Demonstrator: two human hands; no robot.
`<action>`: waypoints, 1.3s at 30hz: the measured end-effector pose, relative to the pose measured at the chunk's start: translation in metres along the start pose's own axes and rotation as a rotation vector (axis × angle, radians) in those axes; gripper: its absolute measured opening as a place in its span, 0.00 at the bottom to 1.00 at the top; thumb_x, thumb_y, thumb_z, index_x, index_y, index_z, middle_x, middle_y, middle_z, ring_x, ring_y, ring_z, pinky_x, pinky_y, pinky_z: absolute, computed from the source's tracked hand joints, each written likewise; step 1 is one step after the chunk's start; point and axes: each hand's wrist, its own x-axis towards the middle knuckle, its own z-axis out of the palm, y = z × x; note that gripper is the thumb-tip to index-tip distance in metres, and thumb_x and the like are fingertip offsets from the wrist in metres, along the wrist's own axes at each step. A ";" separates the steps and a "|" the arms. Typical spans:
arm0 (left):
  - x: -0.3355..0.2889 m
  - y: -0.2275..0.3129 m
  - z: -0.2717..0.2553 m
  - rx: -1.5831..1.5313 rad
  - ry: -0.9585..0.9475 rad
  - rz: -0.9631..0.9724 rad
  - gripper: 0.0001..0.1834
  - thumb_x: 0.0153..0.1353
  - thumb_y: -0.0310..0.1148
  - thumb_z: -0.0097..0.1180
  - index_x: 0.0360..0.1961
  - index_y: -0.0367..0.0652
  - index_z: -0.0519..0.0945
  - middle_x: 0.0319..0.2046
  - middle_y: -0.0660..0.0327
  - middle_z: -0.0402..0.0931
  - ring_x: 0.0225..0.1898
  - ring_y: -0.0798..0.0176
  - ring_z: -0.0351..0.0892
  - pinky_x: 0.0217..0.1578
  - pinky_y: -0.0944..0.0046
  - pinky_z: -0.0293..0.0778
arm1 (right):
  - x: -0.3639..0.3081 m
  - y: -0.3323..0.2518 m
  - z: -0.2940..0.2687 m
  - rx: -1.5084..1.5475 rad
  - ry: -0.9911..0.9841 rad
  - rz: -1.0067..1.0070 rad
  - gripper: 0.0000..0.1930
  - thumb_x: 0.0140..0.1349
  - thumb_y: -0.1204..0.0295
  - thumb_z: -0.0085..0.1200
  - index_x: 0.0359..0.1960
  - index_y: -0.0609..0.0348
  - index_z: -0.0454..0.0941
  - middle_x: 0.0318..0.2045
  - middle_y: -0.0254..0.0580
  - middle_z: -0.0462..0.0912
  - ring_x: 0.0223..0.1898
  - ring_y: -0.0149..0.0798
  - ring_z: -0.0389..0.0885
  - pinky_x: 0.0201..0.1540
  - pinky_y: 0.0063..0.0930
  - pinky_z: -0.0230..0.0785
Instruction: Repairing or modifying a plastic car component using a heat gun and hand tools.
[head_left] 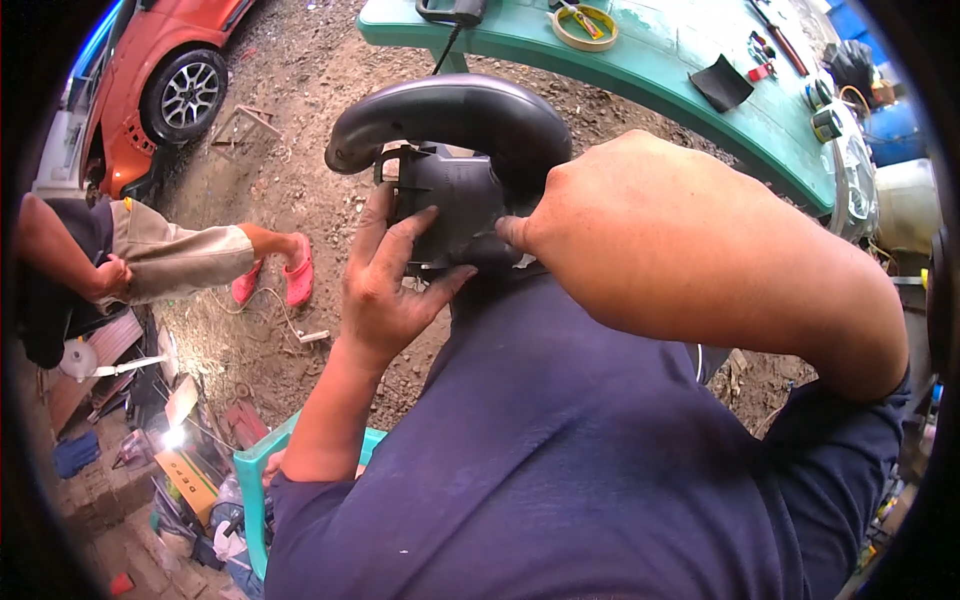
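Note:
In front of my chest is a black plastic part [455, 105], with a thick rounded arm that curves over the top and down its right side. A flat black panel [455, 195] with small ribs and a bracket at its upper left fills the inside of the curve. My left hand [385, 275] grips the panel by its left and lower edges, fingers on its face and thumb near the bottom. Closed at the right side of the part, my right hand [580, 200] has one digit pressed to the panel's edge; its other fingers are hidden.
A green table [650, 65] beyond the part bears a tape roll [585, 27], a black flap [720, 84] and small tools. At left are an orange car [150, 70] and a person in pink clogs [298, 270]. A green plastic chair [252, 500] is beneath me.

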 end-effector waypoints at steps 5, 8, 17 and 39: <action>0.010 0.001 -0.003 0.012 0.005 0.119 0.32 0.51 0.35 0.91 0.57 0.39 0.91 0.71 0.32 0.78 0.65 0.31 0.88 0.61 0.44 0.89 | -0.006 0.011 0.006 -0.017 0.000 0.006 0.27 0.65 0.82 0.59 0.64 0.50 0.93 0.39 0.55 0.94 0.44 0.58 0.96 0.49 0.51 0.90; 0.012 -0.004 -0.001 -0.018 0.006 0.130 0.29 0.50 0.34 0.91 0.52 0.38 0.92 0.68 0.35 0.81 0.60 0.34 0.91 0.57 0.46 0.91 | -0.001 0.012 0.010 -0.022 0.015 0.023 0.27 0.64 0.83 0.59 0.65 0.50 0.93 0.40 0.55 0.94 0.44 0.58 0.96 0.49 0.50 0.90; 0.016 -0.006 0.000 -0.102 0.035 0.088 0.25 0.49 0.31 0.91 0.47 0.37 0.92 0.60 0.40 0.86 0.53 0.39 0.93 0.49 0.49 0.93 | -0.002 0.015 0.016 -0.069 0.072 -0.009 0.30 0.63 0.83 0.60 0.67 0.49 0.92 0.37 0.54 0.93 0.40 0.55 0.95 0.46 0.48 0.88; 0.012 -0.008 -0.001 -0.046 0.079 0.052 0.23 0.47 0.33 0.82 0.43 0.38 0.85 0.57 0.39 0.84 0.53 0.35 0.89 0.50 0.44 0.87 | -0.017 0.042 0.085 0.425 0.303 0.054 0.32 0.73 0.72 0.60 0.81 0.49 0.78 0.42 0.63 0.91 0.47 0.65 0.92 0.55 0.57 0.83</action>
